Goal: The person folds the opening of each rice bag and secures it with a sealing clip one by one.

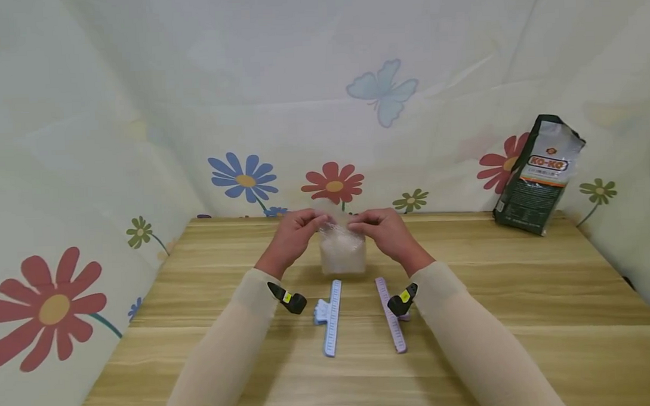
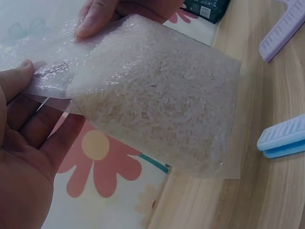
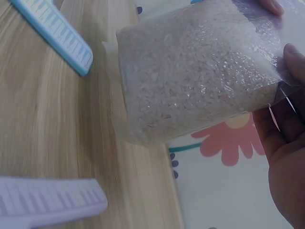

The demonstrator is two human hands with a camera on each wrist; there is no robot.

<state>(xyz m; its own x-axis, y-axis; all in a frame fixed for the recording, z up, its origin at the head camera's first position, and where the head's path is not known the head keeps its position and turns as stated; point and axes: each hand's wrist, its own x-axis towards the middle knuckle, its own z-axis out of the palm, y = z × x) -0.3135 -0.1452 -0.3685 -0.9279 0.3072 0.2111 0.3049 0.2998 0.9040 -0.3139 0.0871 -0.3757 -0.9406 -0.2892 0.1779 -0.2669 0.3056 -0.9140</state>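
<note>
A clear plastic bag of rice (image 1: 343, 250) stands upright in the middle of the table, its lower part filled with white grains. My left hand (image 1: 294, 237) pinches the upper left edge of the bag between thumb and fingers. On the other side, my right hand (image 1: 386, 232) pinches the upper right edge. In the left wrist view the rice (image 2: 162, 95) shows through the film, and the left thumb (image 2: 16, 78) presses on the plastic. The right wrist view shows the right fingers (image 3: 286, 119) behind the bag's side.
Nearer to me lie a blue sealing clip (image 1: 333, 319) and a purple sealing clip (image 1: 389, 314), the latter partly behind the right wrist camera. A dark green KO-KO bag (image 1: 539, 177) leans against the flowered backdrop (image 1: 279, 109) at the back right of the wooden table (image 1: 198, 279).
</note>
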